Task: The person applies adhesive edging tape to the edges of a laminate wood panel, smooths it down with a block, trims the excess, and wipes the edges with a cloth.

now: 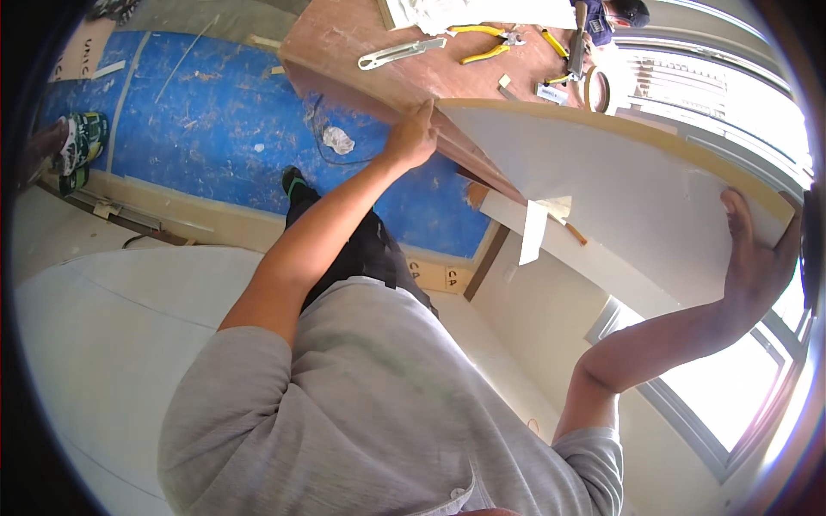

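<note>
Both my hands hold a long white panel [585, 176] with a tan edge, tilted on its side against the wooden workbench [344, 52]. My left hand [415, 138] pinches its left corner beside the bench's edge. Around the far right end, my right hand [757, 258] is closed, with the thumb on the white face and the other fingers mostly hidden. On the bench beyond the panel lie a utility knife [400, 54], yellow-handled pliers [486, 43] and a roll of tape [597, 89]. A white strip [533, 232] hangs by the panel's lower edge.
Blue sheeting [198, 112] covers the floor at left, with a crumpled white scrap [338, 140] on it. A green and white container [84, 142] stands at far left. A white board [129, 344] fills the lower left. Another person [602, 26] is partly visible behind the bench; windows [731, 387] line the right.
</note>
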